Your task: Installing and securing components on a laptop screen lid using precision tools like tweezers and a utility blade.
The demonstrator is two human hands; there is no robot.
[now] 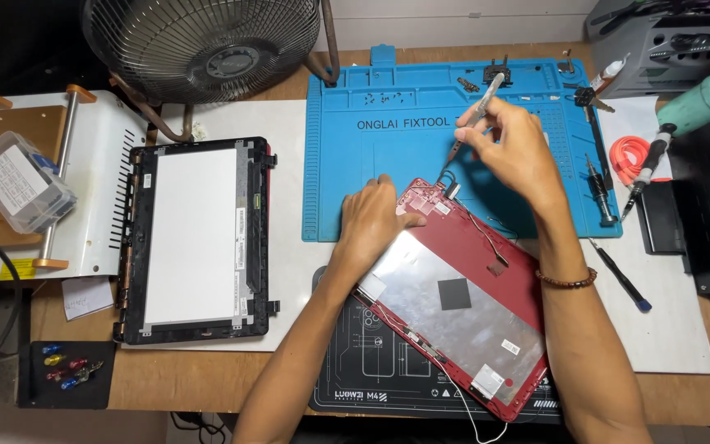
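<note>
While pinched, slim metal tweezers [474,115].

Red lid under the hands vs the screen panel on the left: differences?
The red lid lies skewed across two mats; the screen panel lies square on the white board. The lid shows silver foil, the panel a plain white face. The left hand presses only the lid. Both lie flat.

the left hand [374,220] hides the red laptop lid's [462,304] upper left corner. the fan [203,37] is cut off by the top edge. small screws [388,99] on the blue mat [355,181] are too tiny to tell apart. the lid's bottom corner covers part of the black mat [371,370].
</note>
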